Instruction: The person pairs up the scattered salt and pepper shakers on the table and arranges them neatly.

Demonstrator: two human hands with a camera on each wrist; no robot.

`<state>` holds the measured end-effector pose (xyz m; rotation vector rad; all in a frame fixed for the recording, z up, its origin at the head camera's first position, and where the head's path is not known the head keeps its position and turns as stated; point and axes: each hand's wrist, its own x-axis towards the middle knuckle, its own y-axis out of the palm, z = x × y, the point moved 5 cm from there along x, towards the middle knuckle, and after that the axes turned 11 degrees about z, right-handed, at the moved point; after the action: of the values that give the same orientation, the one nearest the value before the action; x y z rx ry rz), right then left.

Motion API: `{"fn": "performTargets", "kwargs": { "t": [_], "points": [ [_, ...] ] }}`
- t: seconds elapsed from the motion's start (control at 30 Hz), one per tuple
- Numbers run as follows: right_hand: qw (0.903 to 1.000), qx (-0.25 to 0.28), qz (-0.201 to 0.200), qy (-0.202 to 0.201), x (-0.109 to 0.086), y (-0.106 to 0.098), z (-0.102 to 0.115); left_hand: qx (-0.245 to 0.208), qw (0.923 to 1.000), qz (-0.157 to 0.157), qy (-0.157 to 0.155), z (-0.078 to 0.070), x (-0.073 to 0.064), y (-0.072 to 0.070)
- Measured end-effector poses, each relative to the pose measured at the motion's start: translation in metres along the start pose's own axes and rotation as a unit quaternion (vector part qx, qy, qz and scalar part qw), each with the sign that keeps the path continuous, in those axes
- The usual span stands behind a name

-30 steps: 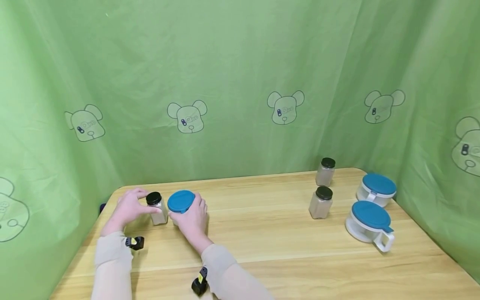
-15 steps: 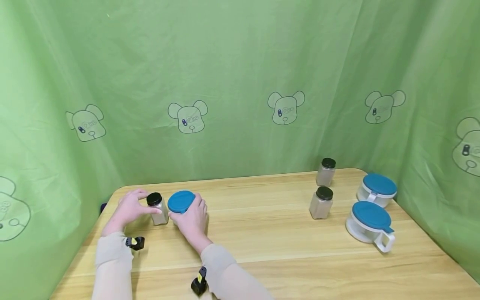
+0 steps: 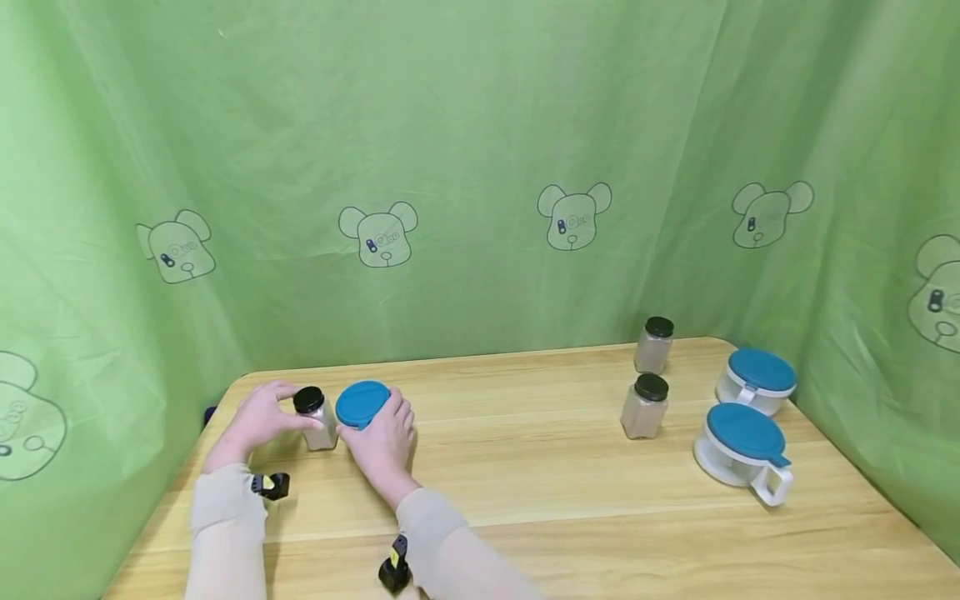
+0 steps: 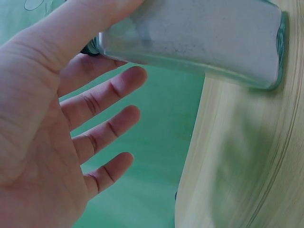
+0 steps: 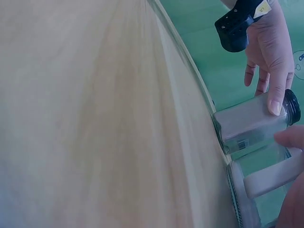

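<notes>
My left hand (image 3: 258,421) holds a squarish clear jar (image 3: 322,432) with a black lid, its thumb across the front near the top. In the left wrist view, pale contents fill the jar (image 4: 199,38); the other fingers (image 4: 107,128) spread away from it. The jar stands upright on the table at the left. Just right of it, my right hand (image 3: 386,442) grips a round container with a blue lid (image 3: 362,402), fingers round its far side. The right wrist view shows that container's white handle (image 5: 273,178); its body is partly hidden by the hand.
At the right of the wooden table (image 3: 525,467) stand two more black-lidded jars, a back one (image 3: 653,348) and a front one (image 3: 644,410). Beside them are two blue-lidded containers with white handles, one behind (image 3: 756,382), one nearer (image 3: 741,454). Green curtain (image 3: 480,167) surrounds the table.
Both hands keep their holds, and the jar and container stay in place. My right forearm has shifted very slightly left, and the head view has turned a little.
</notes>
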<state>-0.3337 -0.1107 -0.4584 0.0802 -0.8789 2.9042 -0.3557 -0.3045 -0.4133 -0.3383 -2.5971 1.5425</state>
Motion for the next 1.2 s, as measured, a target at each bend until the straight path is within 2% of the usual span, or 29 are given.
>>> {"fn": "performTargets", "kwargs": {
  "t": [0.37,0.7,1.0,1.2],
  "points": [
    [0.9999,0.004,-0.012,0.001,-0.001,0.004,0.0,-0.023,0.9995,0.018,-0.009,0.001,-0.001,0.001],
    [0.9999,0.004,-0.015,0.004,-0.002,0.005,0.001,-0.051,0.9984,0.02,0.011,0.002,-0.002,0.003],
    [0.9993,0.035,0.009,0.005,-0.008,0.002,0.003,-0.074,0.9961,0.047,-0.006,0.003,-0.003,0.006],
    [0.999,0.034,0.023,-0.015,-0.011,-0.006,0.013,-0.083,0.9954,0.049,0.0,0.002,-0.003,0.005]
  ]
}}
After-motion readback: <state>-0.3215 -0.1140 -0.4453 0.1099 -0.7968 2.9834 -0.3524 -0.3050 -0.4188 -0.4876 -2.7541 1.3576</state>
